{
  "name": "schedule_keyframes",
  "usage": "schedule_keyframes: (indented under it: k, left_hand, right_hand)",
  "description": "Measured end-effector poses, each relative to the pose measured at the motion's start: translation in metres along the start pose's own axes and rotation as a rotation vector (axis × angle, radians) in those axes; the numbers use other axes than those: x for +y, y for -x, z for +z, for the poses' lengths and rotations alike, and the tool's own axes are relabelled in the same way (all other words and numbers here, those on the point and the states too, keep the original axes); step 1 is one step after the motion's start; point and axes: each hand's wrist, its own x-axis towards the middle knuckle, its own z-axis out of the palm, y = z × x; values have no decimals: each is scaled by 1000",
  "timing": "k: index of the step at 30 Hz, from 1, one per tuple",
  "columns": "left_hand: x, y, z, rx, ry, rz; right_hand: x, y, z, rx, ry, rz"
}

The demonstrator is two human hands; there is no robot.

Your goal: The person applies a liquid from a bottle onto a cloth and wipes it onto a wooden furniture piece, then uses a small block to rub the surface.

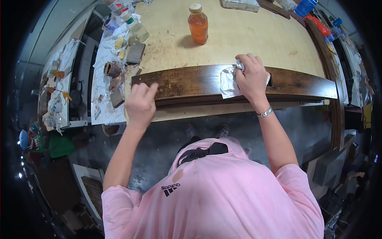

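A long dark-brown wooden board [187, 83] lies across the near edge of the table, its surface glossy at the middle and blotchy toward the left. My right hand [252, 77] is closed on a crumpled white rag [230, 83], pressed flat on the board right of its middle. Part of the rag sticks up between the thumb and fingers. Beside that hand, a dark slot [270, 83] shows in the board. My left hand [141, 102] is curled closed at the board's left end; whatever its fingers may hold is hidden.
Behind the board, an amber-filled bottle [198, 26] stands on the pale tabletop [167, 51]. A clear bottle [137, 28], a grey block [135, 53] and wood scraps sit at the left on white sheeting [104, 85]. Dark wooden strips [338, 115] run along the right side.
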Motion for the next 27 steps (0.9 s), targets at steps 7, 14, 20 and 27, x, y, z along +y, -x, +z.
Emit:
schedule_keyframes:
  k: [7,14,20,27]
  left_hand:
    - [6,-3,3,-42,39,32]
    - [0,-6,-4,-65,6,-2]
    - [50,-14,-5,-64,157,85]
    - [31,-18,-7,-88,287,55]
  right_hand:
    - [1,0,1,15,-5,25]
    - [-1,2,-1,-7,-7,29]
    - [1,2,-1,0,-1,26]
    - [-1,-1,-2,15,-25,-4]
